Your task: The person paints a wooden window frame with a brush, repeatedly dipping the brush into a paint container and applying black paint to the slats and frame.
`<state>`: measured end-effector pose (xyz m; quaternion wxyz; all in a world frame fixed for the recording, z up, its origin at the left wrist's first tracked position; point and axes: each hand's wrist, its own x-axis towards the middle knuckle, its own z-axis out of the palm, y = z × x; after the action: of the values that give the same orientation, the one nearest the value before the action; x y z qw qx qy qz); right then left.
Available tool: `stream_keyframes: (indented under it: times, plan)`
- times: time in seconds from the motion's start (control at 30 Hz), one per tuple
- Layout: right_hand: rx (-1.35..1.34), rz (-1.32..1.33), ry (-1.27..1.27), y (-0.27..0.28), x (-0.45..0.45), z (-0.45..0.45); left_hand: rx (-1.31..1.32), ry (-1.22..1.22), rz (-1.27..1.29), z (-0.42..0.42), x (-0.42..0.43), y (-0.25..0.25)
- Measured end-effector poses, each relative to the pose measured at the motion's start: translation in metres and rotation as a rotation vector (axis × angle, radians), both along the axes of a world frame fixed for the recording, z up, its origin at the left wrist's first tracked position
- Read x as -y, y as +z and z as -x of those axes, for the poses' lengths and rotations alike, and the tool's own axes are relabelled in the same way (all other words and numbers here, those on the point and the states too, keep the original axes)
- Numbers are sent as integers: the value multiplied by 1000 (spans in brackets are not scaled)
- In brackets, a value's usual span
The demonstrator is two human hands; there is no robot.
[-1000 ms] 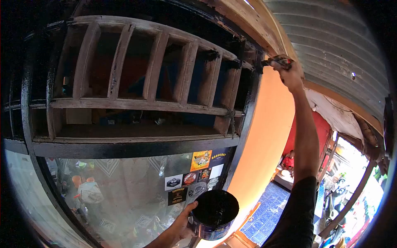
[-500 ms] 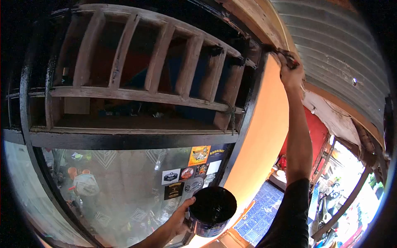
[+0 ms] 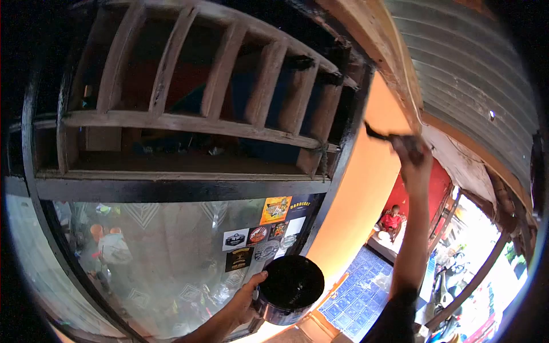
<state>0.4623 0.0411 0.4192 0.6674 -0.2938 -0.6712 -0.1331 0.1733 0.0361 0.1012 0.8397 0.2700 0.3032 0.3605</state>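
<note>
The slats (image 3: 221, 68) are dull, rough wood. The black beam (image 3: 183, 191) has a little shine. The window (image 3: 171, 251) looks like smooth glass, the roof (image 3: 457, 63) like wavy metal, and the pot (image 3: 285, 315) looks glossy outside.

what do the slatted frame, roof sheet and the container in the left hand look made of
Slatted frame: wood, mostly bare and weathered; the brown surface looks rough and dark-streaked. Roof sheet: probably metal, dull grey with regular ridges. Container in the left hand: metal or plastic, unclear; its dark wall has some sheen.
</note>
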Motion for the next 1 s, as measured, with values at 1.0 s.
stream_keyframes:
  times: [1.0]
  plan:
    - [-1148, 788, 637, -474, 120, 27, 287, -116, 242, 7, 41, -164]
